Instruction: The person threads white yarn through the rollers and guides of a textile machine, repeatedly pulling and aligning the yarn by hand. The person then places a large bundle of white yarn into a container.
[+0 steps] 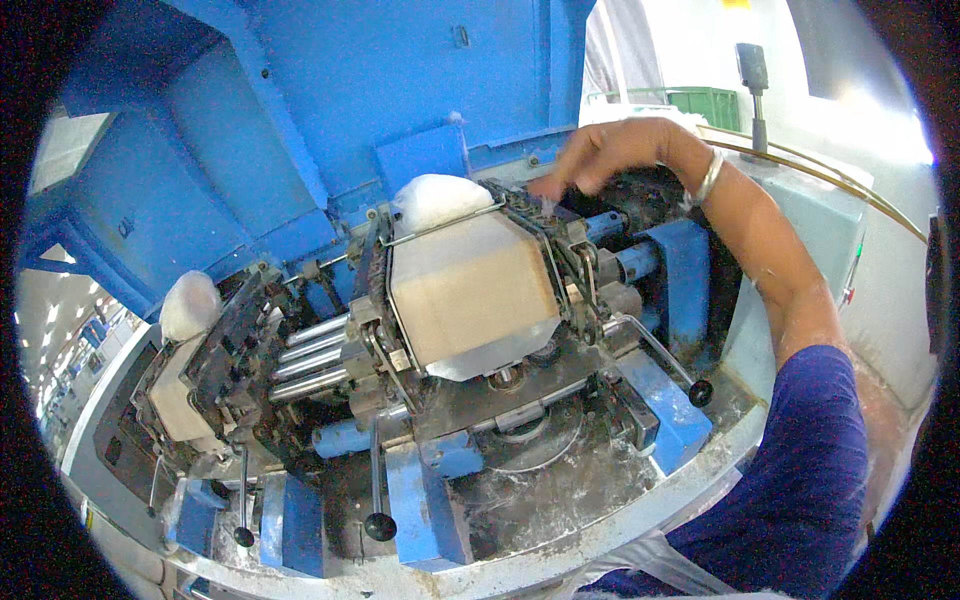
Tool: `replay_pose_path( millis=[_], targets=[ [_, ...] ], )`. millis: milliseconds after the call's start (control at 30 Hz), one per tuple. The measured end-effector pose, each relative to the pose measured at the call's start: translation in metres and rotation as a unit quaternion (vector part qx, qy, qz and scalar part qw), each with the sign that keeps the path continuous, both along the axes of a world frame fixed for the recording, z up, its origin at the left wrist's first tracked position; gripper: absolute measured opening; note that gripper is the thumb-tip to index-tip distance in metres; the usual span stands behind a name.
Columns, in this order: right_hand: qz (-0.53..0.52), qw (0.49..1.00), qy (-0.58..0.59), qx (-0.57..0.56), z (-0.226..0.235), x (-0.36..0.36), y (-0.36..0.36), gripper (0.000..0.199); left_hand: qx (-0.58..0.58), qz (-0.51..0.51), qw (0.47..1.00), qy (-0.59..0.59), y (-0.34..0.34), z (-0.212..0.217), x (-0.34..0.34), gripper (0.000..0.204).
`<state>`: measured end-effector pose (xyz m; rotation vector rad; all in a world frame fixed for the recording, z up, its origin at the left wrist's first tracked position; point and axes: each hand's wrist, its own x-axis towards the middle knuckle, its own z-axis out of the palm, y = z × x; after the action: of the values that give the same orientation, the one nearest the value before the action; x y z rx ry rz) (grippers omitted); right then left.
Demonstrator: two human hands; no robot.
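Observation:
My right hand (610, 158) reaches over the back right of the machine, a bracelet on its wrist. Its fingers curl downward and look pinched together, slightly blurred at the tips. Just beneath them a small white wisp (548, 207) shows at the dark edge of a metal mechanism; whether the fingers hold it is unclear. Left of the hand sits a beige, angular block-shaped pad (470, 290) in a metal frame. A rounded white bundle (440, 200) rests against the top of the pad. My left hand is out of view.
A raised blue cover (400, 80) stands behind. Further left are a second pad (178, 400) and white bundle (190, 305). Levers with black knobs (380, 526) stick out in front, beside blue brackets (425, 510). A pale box (800, 200) with a black-topped post stands right.

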<state>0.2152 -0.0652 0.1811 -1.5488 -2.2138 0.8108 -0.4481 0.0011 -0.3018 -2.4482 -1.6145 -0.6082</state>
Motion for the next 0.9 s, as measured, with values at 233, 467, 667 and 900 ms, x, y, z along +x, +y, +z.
replay_pose_path(
  millis=[233, 467, 667, 900],
  targets=[
    [-0.085, 0.993, -0.024, 0.079, -0.066, 0.018, 0.085, 0.069, -0.091, -0.052, 0.989, -0.102, 0.002, 0.000, -0.010, 0.061],
    [-0.149, 0.922, -0.289, 0.212, -0.005, -0.101, 0.140, 0.081, 0.015, -0.066, 0.995, -0.074, -0.005, 0.012, 0.000, 0.062],
    [-0.035, 0.981, -0.037, 0.190, -0.066, -0.178, 0.236, 0.080, -0.008, -0.051, 0.997, -0.059, -0.008, 0.027, 0.011, 0.063],
    [-0.128, 0.944, -0.080, 0.292, -0.077, -0.170, 0.222, 0.084, -0.003, -0.052, 0.998, -0.036, -0.015, 0.040, 0.014, 0.067]
  ],
)
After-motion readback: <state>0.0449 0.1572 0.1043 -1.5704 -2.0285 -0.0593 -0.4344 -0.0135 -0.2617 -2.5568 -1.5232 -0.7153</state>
